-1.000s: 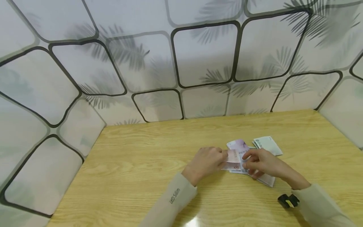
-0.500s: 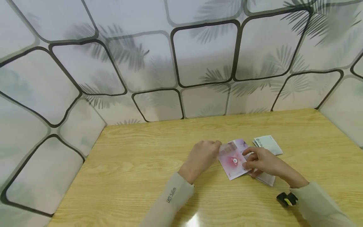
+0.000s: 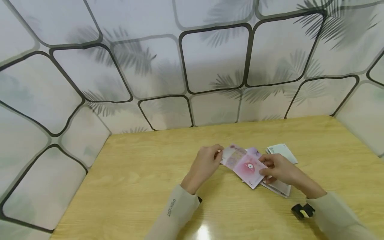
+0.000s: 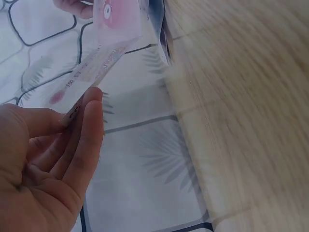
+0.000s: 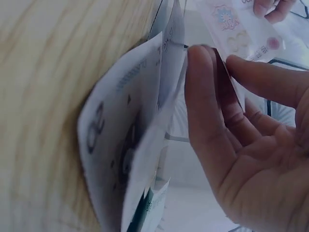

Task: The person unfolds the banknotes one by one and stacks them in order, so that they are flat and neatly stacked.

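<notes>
A creased pink banknote (image 3: 248,168) with a round eye-like mark spans the gap between my hands, opened out along its fold. My left hand (image 3: 205,163) pinches its far left end between thumb and fingers. My right hand (image 3: 280,170) pinches the opposite end; in the right wrist view that right hand (image 5: 256,130) has the note's edge between thumb and fingertips. Under and behind the pink note lies a purple note (image 3: 254,151), partly covered. Below my right hand rests a pale folded note (image 3: 282,189), and bent grey notes (image 5: 108,130) show close up in the right wrist view.
A pale green folded note (image 3: 283,152) lies behind my right hand on the wood-grain table (image 3: 144,173). A small black and yellow object (image 3: 303,211) sits by my right sleeve. A patterned fabric wall (image 3: 216,60) encloses the table's back and sides.
My left hand has moved left and slightly back, drawing the pink note's folded part out flat. My right fingers have closed on its right end. The other notes stay put.
</notes>
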`<state>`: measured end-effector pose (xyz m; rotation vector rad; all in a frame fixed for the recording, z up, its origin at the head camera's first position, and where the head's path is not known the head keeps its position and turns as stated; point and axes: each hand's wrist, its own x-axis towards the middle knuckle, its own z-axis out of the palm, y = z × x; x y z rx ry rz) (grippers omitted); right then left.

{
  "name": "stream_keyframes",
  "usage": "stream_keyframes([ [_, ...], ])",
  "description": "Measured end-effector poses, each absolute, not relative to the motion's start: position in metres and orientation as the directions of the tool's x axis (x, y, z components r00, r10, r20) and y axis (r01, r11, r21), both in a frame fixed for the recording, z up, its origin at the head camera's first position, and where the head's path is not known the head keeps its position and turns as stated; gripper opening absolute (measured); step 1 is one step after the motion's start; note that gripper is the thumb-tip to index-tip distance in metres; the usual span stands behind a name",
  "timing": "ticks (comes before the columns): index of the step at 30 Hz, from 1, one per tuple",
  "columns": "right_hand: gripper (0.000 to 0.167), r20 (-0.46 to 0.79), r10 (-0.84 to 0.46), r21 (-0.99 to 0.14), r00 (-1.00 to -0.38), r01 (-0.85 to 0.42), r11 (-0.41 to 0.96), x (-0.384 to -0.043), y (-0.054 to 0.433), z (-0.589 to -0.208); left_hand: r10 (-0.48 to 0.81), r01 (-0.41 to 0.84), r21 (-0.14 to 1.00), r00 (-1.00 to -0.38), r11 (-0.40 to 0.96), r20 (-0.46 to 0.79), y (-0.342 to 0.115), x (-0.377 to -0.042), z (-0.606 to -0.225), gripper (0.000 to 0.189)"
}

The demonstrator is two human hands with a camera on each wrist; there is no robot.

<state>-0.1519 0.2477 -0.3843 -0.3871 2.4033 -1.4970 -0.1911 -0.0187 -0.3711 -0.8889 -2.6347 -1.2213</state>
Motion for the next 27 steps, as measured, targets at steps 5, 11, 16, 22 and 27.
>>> stream_keyframes([
  [5,0.016,-0.080,-0.306,-0.907,-0.949,-0.058,0.417,-0.149,0.253,-0.385,0.407,0.424,0.815,-0.876,0.395,0.259,-0.022,-0.191,-0.375,0.017],
  [11,0.014,0.017,-0.272,-0.943,-0.962,-0.106,0.316,-0.153,0.252,-0.388,0.357,0.298,0.920,-0.913,0.254,0.197,-0.029,-0.192,-0.372,0.015],
  [16,0.021,0.052,-0.240,-0.962,-0.969,-0.113,0.248,-0.155,0.245,-0.388,0.316,0.215,0.959,-0.937,0.182,0.150,-0.040,-0.194,-0.372,0.014],
  [22,0.021,0.055,-0.183,-0.973,-0.982,-0.094,0.211,-0.153,0.243,-0.384,0.313,0.293,0.913,-0.928,0.284,0.201,-0.048,-0.195,-0.374,0.013],
  [27,0.020,0.080,-0.193,-0.975,-0.978,-0.117,0.188,-0.152,0.245,-0.383,0.321,0.353,0.893,-0.911,0.279,0.260,-0.052,-0.195,-0.371,0.027],
])
